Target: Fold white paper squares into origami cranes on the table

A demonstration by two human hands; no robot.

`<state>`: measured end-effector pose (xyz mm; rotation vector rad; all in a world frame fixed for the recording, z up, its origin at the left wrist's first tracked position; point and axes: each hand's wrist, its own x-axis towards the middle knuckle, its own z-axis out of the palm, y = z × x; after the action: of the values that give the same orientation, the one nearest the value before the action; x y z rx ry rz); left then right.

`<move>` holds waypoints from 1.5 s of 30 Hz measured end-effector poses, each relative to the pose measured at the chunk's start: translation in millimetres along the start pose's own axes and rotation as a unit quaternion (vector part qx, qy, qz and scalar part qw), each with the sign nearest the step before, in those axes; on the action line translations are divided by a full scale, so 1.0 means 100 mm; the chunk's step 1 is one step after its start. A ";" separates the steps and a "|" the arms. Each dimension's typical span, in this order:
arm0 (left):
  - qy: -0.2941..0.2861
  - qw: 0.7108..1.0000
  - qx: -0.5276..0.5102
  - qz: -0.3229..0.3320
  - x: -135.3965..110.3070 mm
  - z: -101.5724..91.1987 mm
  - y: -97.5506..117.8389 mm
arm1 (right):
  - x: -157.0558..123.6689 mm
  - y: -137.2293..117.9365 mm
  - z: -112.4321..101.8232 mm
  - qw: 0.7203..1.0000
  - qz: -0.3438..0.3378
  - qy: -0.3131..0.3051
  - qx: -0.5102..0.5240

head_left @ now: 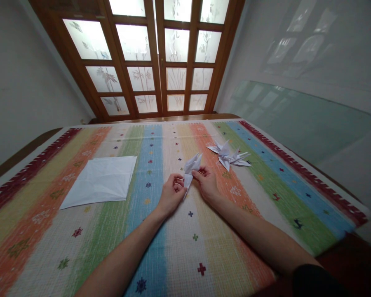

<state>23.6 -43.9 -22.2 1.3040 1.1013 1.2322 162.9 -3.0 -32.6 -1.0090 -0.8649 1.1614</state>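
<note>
Between both hands, over the middle of the table, is a partly folded white origami paper (192, 164) with a pointed top and a narrow flap pointing down. My left hand (173, 190) pinches that lower flap from the left, its fingers curled. On the other side my right hand (206, 180) grips the paper's right edge between thumb and fingers. To the right and a little farther off lie several folded white paper cranes (228, 156), close together and overlapping. A stack of white paper sheets (100, 181) rests flat to the left.
A striped, patterned tablecloth (148, 243) covers the table, whose wooden edge (130, 119) shows at the back. Beyond it stand wooden doors with frosted panes (160, 74). A glass panel (297, 111) leans along the right wall.
</note>
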 end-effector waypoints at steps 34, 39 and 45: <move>0.079 0.952 0.169 0.244 0.01 -0.15 -0.17 | -0.10 -0.11 -0.05 0.950 0.165 -0.261 0.041; 0.045 0.949 0.152 0.273 0.03 -0.16 -0.17 | -0.08 -0.07 -0.07 0.938 0.185 -0.288 0.047; 0.086 0.943 0.133 0.292 0.05 -0.19 -0.18 | -0.11 -0.03 -0.07 0.931 0.200 -0.299 0.059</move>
<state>5.3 -36.3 -40.2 1.8436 1.0630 1.6969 168.6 -15.2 -32.1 -0.7505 -1.0712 1.9056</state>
